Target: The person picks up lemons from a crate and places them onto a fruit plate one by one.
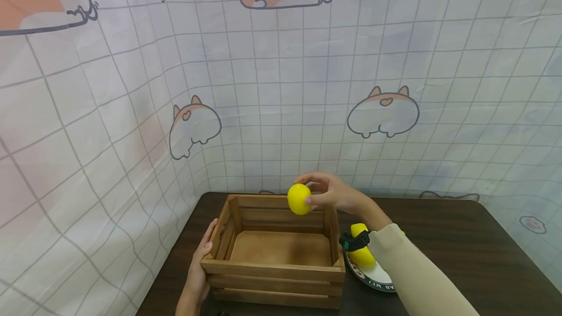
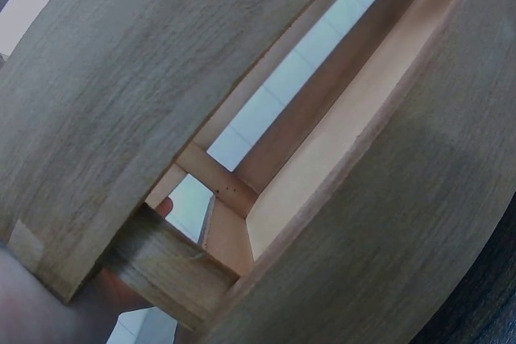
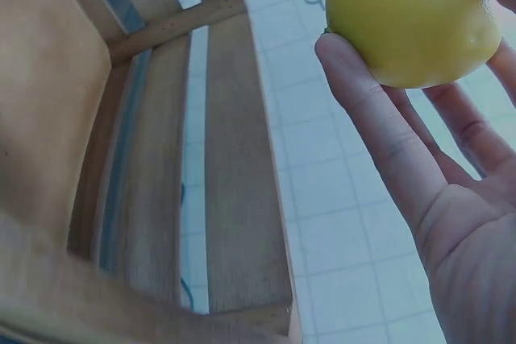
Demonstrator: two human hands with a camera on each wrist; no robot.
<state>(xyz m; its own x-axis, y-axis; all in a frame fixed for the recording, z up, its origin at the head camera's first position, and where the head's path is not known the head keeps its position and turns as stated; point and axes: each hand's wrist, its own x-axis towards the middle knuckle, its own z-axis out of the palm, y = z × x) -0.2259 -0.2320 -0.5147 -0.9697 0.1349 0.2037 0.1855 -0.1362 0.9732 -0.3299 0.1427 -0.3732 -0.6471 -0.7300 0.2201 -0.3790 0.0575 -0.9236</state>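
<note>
Above the back right part of a slatted wooden crate point(image 1: 281, 269), my right hand point(image 1: 335, 194) holds a yellow lemon point(image 1: 299, 199) between thumb and fingers. In the right wrist view the lemon point(image 3: 411, 18) sits at the fingertips, apart from the crate's slats point(image 3: 242, 167). My left hand point(image 1: 198, 267) grips the crate at its front left corner. From the left wrist, a fingertip point(image 2: 165, 206) shows through the gap beside the corner post. The crate's visible floor point(image 1: 281, 247) is bare wood.
Right of the crate, a white plate point(image 1: 381, 284) with a dark lettered rim bears more yellow lemons point(image 1: 362, 257), partly hidden by the right wrist's black strap and sleeve. All stands on a dark wooden table point(image 1: 465, 243). A patterned white cloth point(image 1: 281, 82) hangs behind and at left.
</note>
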